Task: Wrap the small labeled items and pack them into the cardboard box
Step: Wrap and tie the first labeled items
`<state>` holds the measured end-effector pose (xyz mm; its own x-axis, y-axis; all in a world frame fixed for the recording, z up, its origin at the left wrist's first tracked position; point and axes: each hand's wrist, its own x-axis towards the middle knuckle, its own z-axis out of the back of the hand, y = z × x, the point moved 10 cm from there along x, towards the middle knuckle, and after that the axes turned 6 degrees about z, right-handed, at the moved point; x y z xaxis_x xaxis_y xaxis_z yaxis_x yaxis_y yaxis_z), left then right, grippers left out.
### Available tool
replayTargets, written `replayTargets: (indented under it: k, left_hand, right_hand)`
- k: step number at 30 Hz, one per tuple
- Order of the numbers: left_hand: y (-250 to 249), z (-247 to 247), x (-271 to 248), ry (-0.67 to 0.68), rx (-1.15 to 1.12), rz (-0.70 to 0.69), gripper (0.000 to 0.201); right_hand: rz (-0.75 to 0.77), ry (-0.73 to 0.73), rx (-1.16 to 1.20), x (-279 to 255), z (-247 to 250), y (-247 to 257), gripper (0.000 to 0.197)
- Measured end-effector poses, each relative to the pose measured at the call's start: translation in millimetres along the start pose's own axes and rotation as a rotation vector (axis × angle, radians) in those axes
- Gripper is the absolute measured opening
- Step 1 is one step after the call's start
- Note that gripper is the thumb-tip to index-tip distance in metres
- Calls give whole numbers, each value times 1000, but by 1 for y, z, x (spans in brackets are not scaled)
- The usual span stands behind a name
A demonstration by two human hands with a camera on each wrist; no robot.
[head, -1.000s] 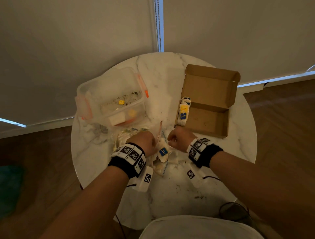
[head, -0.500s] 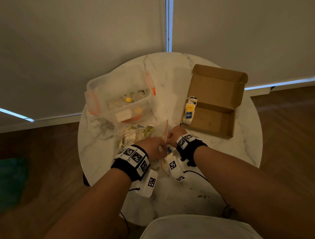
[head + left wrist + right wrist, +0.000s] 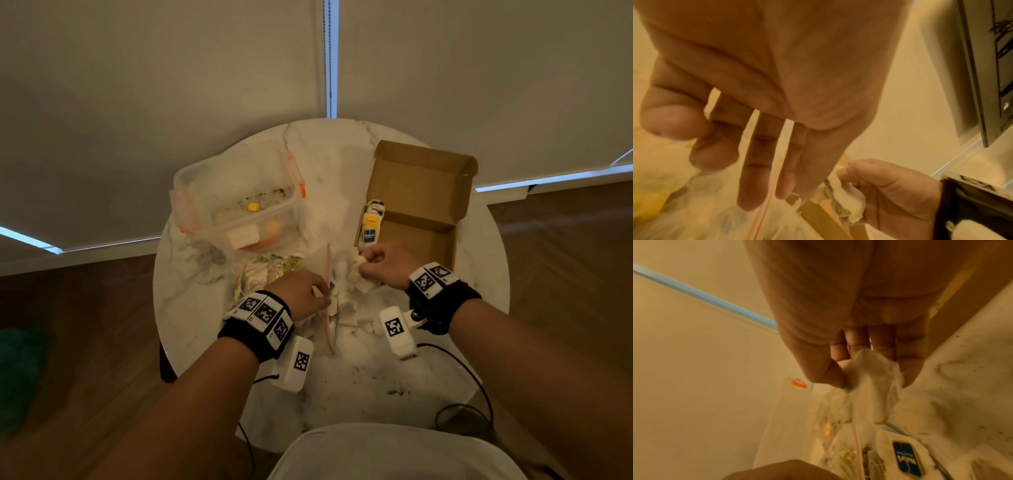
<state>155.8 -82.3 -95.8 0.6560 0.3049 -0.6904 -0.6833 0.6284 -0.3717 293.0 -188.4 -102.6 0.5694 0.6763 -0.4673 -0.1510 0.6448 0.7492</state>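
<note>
My right hand (image 3: 364, 263) pinches a crumpled white tissue paper (image 3: 359, 274) between thumb and fingers, just in front of the open cardboard box (image 3: 421, 192). In the right wrist view the tissue paper (image 3: 873, 386) hangs from my right hand (image 3: 871, 379) above a blue-labelled item (image 3: 906, 457) lying on white paper. My left hand (image 3: 320, 296) pinches a small white paper edge beside that blue-labelled item (image 3: 332, 286). Its other fingers (image 3: 752, 178) are straight. Several labelled items (image 3: 370, 229) stand in a row at the box's left wall.
A clear plastic container (image 3: 236, 205) with orange latches stands at the back left of the round marble table (image 3: 191, 342). Pale packets (image 3: 267, 270) lie in front of it. A zip bag's pink strip (image 3: 329, 318) runs between my hands. Dark crumbs (image 3: 394, 390) dot the near side.
My right hand has moved right, away from my left hand and toward the box, drawing the tissue with it. My left hand has stayed by the blue-labelled item.
</note>
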Motion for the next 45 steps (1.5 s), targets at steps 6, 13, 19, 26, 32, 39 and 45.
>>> replayTargets:
  k: [6, 13, 19, 26, 32, 39, 45]
  left_hand:
    - [-7, 21, -8, -158, -243, -23, 26]
    - [-33, 24, -18, 32, -1048, -76, 59]
    - [-41, 35, -27, 74, -1376, -89, 52]
    - [-45, 40, -34, 88, -1444, -122, 17]
    - [-32, 39, -30, 15, -1494, -59, 17]
    - [-21, 40, -27, -70, -1572, 5, 22]
    - [-13, 45, -26, -131, -1607, 15, 12]
  right_hand:
    - [133, -18, 56, -25, 21, 25, 5]
    - [341, 22, 258, -56, 29, 78, 4]
    - [435, 71, 286, -68, 31, 108, 11]
    - [335, -105, 222, -57, 37, 91, 12]
    - [185, -122, 464, -57, 29, 70, 16]
    - [129, -62, 553, -57, 23, 60, 29]
    - [154, -163, 543, -54, 37, 52, 30]
